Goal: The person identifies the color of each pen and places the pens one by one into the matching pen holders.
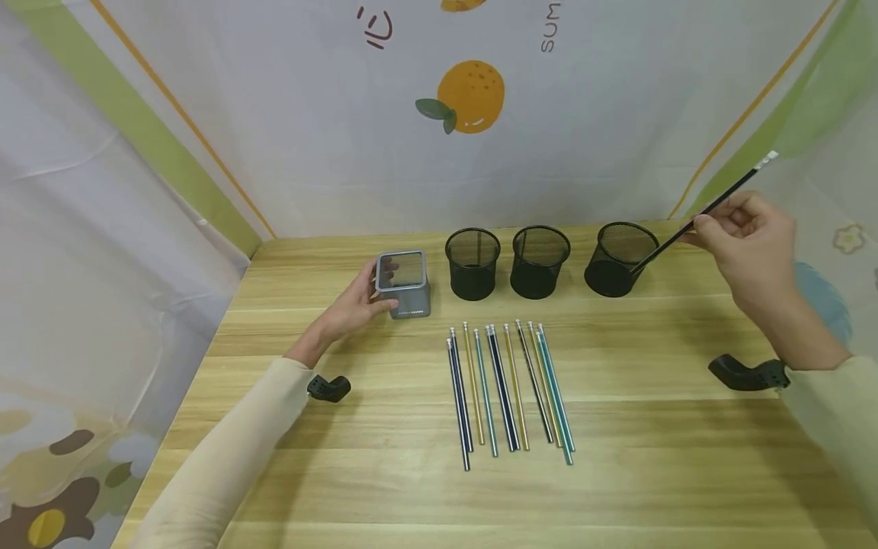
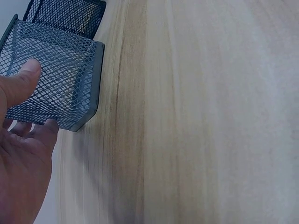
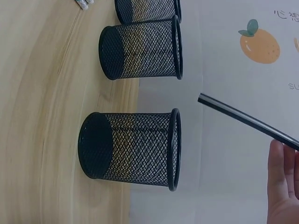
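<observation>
My left hand [image 1: 351,311] grips a grey square mesh pen holder [image 1: 413,302], its thumb across the near side and its other fingers round the left side. In the left wrist view the thumb lies against the holder's mesh [image 2: 56,65]. Raised at the right, my right hand [image 1: 757,248] pinches a black pencil [image 1: 720,200] with a white eraser at its upper end. The pencil slants down to the left. Its lower end overlaps the rightmost round black mesh cup [image 1: 610,278] in the head view; the right wrist view shows that end [image 3: 210,101] above the cup's rim, apart from it.
Two more round black mesh cups [image 1: 473,280] [image 1: 535,279] stand between the grey holder and the rightmost cup. Several dark, gold and teal pencils [image 1: 483,389] lie side by side on the wooden table [image 1: 638,457]. A printed cloth [image 1: 329,152] hangs behind the table.
</observation>
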### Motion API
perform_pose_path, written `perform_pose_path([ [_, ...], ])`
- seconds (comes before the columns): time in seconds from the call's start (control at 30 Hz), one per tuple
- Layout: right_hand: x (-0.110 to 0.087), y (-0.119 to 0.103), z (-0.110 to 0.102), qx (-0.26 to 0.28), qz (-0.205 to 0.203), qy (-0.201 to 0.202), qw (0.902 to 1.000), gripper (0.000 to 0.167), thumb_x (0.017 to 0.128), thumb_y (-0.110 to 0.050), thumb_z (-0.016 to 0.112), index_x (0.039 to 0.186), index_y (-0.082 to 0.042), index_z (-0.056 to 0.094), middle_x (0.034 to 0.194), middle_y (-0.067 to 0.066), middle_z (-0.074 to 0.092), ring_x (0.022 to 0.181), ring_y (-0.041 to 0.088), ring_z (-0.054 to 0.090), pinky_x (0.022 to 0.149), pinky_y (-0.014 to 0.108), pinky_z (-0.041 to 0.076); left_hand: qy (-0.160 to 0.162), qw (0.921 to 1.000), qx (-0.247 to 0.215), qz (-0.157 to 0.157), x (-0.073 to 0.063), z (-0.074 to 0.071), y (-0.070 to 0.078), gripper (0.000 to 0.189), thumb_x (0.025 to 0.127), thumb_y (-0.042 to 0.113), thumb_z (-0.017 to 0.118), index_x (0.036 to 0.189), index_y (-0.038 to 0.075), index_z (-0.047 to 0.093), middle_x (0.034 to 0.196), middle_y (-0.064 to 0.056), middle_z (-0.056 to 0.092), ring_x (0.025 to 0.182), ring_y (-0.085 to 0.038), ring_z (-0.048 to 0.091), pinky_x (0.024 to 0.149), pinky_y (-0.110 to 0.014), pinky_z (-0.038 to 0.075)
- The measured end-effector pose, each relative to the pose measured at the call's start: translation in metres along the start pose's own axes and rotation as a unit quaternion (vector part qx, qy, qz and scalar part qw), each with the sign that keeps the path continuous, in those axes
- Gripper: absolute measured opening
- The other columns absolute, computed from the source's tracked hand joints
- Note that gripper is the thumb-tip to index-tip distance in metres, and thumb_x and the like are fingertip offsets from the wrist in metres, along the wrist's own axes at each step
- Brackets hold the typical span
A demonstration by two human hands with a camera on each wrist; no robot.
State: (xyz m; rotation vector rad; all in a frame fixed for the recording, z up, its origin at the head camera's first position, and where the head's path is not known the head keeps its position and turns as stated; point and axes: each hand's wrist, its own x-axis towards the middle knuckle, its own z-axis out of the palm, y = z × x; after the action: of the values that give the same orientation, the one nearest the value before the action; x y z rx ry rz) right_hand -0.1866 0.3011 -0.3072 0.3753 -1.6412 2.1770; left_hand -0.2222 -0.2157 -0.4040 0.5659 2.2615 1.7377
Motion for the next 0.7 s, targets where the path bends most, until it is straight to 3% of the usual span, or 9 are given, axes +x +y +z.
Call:
perform_pose_path([
  [0.43, 0.008, 0.009, -0.005, -0.043, -0.02, 0.046, 0.9978, 0.007, 0.088, 0.018, 0.06, 0.09, 0.011, 0.058, 0.082, 0.016, 0.061, 0.074, 0.021, 0.069, 0.074, 0.027, 0.06, 0.001, 1.0, 0.007, 0.002, -0.001, 0.0, 0.001, 0.069, 0.097, -0.013, 0.057, 0.154, -0.001, 0.02, 0.154, -0.024, 0.028, 0.141, -0.041, 0.035, 0.112, -0.052, 0.036],
  [0.53, 0.01, 0.013, -0.007, -0.1, -0.021, 0.056, 0.9932, 0.007, 0.088, 0.015, 0.061, 0.09, 0.008, 0.059, 0.083, 0.013, 0.062, 0.076, 0.018, 0.068, 0.074, 0.021, 0.058, 0.004, 0.9999, 0.009, 0.002, -0.001, 0.0, 0.0, 0.07, 0.097, -0.013, 0.057, 0.155, -0.001, 0.02, 0.154, -0.025, 0.027, 0.141, -0.042, 0.034, 0.113, -0.052, 0.035],
  [0.7, 0.009, 0.02, -0.009, -0.256, -0.02, 0.055, 0.9648, 0.004, 0.091, 0.009, 0.061, 0.093, 0.007, 0.061, 0.085, 0.005, 0.064, 0.078, 0.01, 0.065, 0.078, 0.015, 0.053, 0.002, 1.0, 0.009, 0.0, -0.001, 0.0, 0.0, 0.07, 0.097, -0.014, 0.057, 0.154, -0.001, 0.02, 0.154, -0.027, 0.026, 0.138, -0.043, 0.037, 0.111, -0.053, 0.036],
])
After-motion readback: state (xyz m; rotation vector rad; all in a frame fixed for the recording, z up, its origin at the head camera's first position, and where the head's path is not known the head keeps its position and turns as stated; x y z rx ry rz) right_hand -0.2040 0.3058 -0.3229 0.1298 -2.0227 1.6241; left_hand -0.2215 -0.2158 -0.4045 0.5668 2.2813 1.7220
